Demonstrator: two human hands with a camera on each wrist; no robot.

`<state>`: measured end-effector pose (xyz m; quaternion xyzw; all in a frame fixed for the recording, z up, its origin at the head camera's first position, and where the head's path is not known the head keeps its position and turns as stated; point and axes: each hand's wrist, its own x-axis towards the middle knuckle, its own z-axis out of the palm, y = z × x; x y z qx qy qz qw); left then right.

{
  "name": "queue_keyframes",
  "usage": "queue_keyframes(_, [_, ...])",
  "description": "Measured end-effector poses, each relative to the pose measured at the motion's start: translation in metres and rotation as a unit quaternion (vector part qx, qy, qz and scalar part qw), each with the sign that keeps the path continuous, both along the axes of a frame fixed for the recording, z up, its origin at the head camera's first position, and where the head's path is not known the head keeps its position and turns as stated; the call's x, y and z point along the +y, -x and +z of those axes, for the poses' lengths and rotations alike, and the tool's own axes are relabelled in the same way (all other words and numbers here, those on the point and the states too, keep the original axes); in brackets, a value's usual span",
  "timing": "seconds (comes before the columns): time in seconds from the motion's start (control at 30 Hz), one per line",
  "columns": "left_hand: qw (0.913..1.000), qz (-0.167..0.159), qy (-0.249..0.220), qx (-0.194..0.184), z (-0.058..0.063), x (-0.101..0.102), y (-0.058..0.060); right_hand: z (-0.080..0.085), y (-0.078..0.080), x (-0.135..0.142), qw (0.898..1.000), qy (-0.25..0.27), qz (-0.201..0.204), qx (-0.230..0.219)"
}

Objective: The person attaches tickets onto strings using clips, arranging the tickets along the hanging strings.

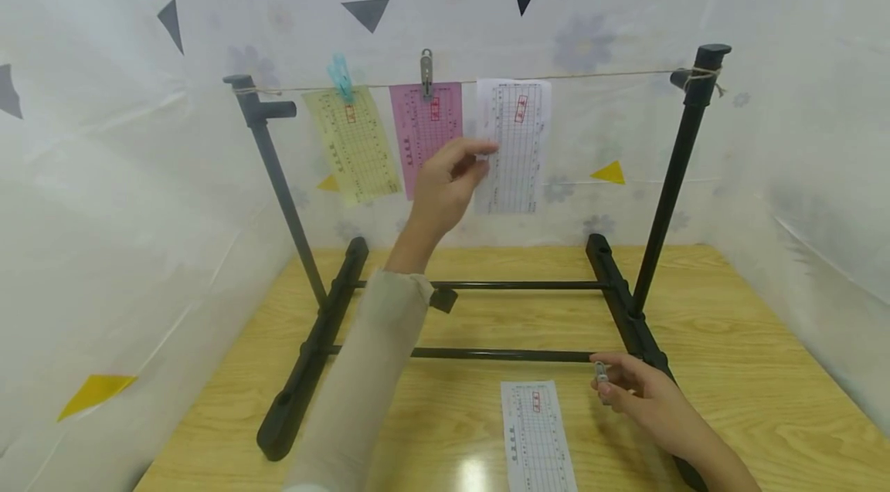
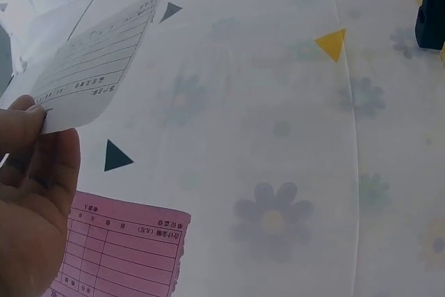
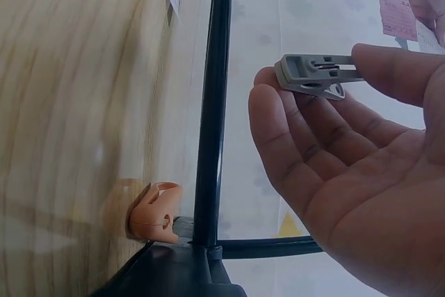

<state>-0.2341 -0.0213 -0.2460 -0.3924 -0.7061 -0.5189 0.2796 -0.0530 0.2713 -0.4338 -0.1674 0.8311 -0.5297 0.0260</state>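
Note:
A white printed form (image 1: pixel 520 175) with a red stamp hangs at the string, its top edge level with it and no clip on it. My left hand (image 1: pixel 445 187) pinches the form's left edge between thumb and fingers. In the left wrist view, this form (image 2: pixel 97 57) is tilted and seen from below. Low over the table on the right, my right hand (image 1: pixel 647 403) holds a grey clothespin (image 3: pixel 316 71) between thumb and fingertips. A yellow form (image 1: pixel 351 148) hangs from a blue clothespin (image 1: pixel 339 79), and a pink form (image 1: pixel 406 113) from another grey clothespin (image 1: pixel 427 71).
The string (image 1: pixel 605 75) is tied between two black posts (image 1: pixel 670 191) of a stand with crossbars (image 1: pixel 501 355) on the wooden table (image 1: pixel 459 415). Another white form (image 1: pixel 537 438) lies in front. An orange clothespin (image 3: pixel 156 215) sits beside the stand's base.

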Motion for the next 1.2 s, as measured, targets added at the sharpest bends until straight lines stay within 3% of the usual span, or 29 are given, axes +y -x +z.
queue_keyframes(0.4, [0.9963, -0.011, -0.041, -0.075, 0.003, 0.004, 0.006, 0.011, -0.002, -0.003, 1.000, -0.015, -0.013, 0.018])
queue_keyframes(0.67, [0.9951, -0.004, -0.065, -0.075, 0.008, 0.004, 0.005, 0.021, -0.003, -0.005, 0.999, -0.022, -0.021, 0.022])
queue_keyframes(0.83, [0.9938, -0.004, -0.054, -0.097, 0.008, 0.005, 0.005, 0.033, -0.003, -0.005, 0.999, -0.021, -0.031, 0.016])
queue_keyframes(1.03, [0.9917, -0.008, -0.048, -0.119, 0.006, 0.004, 0.004, 0.059, -0.003, -0.005, 0.995, -0.014, -0.027, 0.093])
queue_keyframes(1.2, [0.9921, -0.009, -0.048, -0.115, 0.006, 0.004, 0.003, 0.088, 0.002, -0.004, 0.985, -0.026, -0.039, 0.165])
